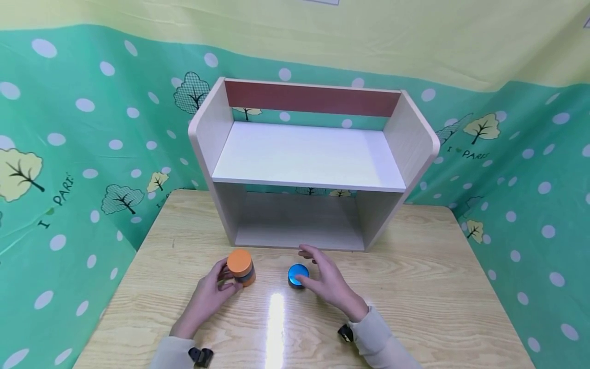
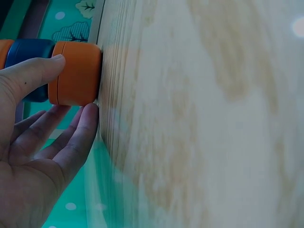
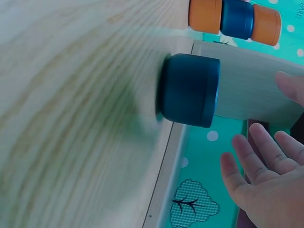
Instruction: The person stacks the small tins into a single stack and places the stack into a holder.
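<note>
An upright stack of small round jars [image 1: 240, 262], orange at top and bottom with dark blue between, stands on the table. My left hand [image 1: 213, 292] is beside its left side. In the left wrist view the thumb [image 2: 40, 73] overlaps the lower orange jar [image 2: 78, 73], and the fingertips [image 2: 89, 111] are right at that jar's edge, loosely bent. A single squat blue jar [image 1: 298, 275] with a shiny lid stands to the right of the stack. Around its right side my right hand [image 1: 329, 279] is spread, with a gap to the jar [image 3: 190, 90] in the right wrist view.
A pale two-level shelf unit [image 1: 309, 154] stands behind the jars, its lower board close to them. Polka-dotted green cloth [image 1: 92, 138] hangs round the wooden table [image 1: 428, 287]. Dark wrist straps [image 1: 201, 356] show at both sleeves.
</note>
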Available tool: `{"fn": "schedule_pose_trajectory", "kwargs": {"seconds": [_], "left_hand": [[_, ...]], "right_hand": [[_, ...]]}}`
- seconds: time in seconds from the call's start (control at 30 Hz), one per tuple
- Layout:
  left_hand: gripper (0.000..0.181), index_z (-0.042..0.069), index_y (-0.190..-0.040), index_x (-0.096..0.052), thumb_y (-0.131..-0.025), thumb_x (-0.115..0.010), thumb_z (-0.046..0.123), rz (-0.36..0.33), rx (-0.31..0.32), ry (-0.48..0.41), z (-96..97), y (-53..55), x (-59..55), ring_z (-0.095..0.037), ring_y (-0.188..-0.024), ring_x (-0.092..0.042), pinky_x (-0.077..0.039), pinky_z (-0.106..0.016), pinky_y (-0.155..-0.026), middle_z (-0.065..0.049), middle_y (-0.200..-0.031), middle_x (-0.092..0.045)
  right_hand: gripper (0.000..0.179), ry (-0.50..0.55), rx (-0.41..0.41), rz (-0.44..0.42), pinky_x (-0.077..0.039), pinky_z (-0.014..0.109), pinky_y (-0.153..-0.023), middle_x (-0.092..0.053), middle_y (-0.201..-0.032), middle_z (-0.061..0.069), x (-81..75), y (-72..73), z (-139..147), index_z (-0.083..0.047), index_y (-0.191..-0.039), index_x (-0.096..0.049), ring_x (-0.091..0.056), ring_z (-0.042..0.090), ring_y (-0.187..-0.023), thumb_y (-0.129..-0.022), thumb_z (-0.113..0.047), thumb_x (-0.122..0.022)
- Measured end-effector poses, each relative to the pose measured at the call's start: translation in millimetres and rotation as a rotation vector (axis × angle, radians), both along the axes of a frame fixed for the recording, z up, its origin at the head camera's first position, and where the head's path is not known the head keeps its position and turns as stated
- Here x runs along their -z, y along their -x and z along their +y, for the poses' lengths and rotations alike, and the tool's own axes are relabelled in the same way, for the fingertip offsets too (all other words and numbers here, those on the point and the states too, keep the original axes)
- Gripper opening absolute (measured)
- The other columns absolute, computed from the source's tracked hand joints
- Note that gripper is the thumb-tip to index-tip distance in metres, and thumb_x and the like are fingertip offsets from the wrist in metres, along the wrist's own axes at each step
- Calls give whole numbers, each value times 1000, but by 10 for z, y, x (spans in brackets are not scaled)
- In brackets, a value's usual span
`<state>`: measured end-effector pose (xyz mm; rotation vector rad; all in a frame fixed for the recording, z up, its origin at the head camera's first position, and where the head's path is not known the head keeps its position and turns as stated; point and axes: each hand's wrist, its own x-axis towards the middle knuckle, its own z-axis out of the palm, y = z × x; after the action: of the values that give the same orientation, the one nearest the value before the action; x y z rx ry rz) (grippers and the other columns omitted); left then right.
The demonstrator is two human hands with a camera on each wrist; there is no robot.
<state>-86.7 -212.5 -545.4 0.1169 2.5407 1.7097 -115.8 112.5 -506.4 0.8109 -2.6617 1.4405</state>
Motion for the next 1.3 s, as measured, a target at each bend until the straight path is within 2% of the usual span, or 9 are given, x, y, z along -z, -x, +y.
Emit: {"fn": "schedule_pose_trajectory", "kwargs": {"seconds": [0.17,0.47,0.83,0.97,1.3], "left_hand": [[74,4,-148,-40,-86,-80,8,-14,2,8,3,1,-3,-34,-120,-58,-56,-29,-93,-20,-137,-55],[73,5,-148,-40,-87,-80,10,-24,5,25,2,1,-14,-33,-121,-58,-56,-29,-93,-19,-139,-54],[74,5,-148,-40,-86,-80,9,-22,-2,39,2,-8,-12,-33,-121,-58,-56,-29,-93,-19,-138,-55],[74,5,-148,-40,-86,-80,10,-25,-4,45,3,-7,-13,-33,-121,-58,-56,-30,-94,-19,-137,-55],[75,5,-148,-39,-86,-80,9,-23,-1,33,1,-3,-6,-34,-122,-57,-56,-29,-93,-19,-138,-54]], "right_hand": [[70,-11,-3,-20,-49,56,-100,-57,-137,15,26,-8,11,-7,-148,-42,-53,27,-125,-88,-13,-79],[71,-26,12,-54,-51,50,-100,-56,-138,10,85,-2,14,-11,-147,-43,-53,29,-125,-87,-12,-80],[72,-11,0,-98,-49,50,-102,-54,-140,16,167,12,14,-6,-149,-41,-51,28,-126,-88,-12,-79],[74,-17,-5,-127,-49,46,-104,-53,-142,15,199,16,14,-7,-150,-40,-50,26,-127,-88,-13,-79],[73,-49,-9,-128,-48,47,-105,-53,-142,13,253,32,15,-8,-149,-41,-51,28,-128,-88,-17,-80]]}}
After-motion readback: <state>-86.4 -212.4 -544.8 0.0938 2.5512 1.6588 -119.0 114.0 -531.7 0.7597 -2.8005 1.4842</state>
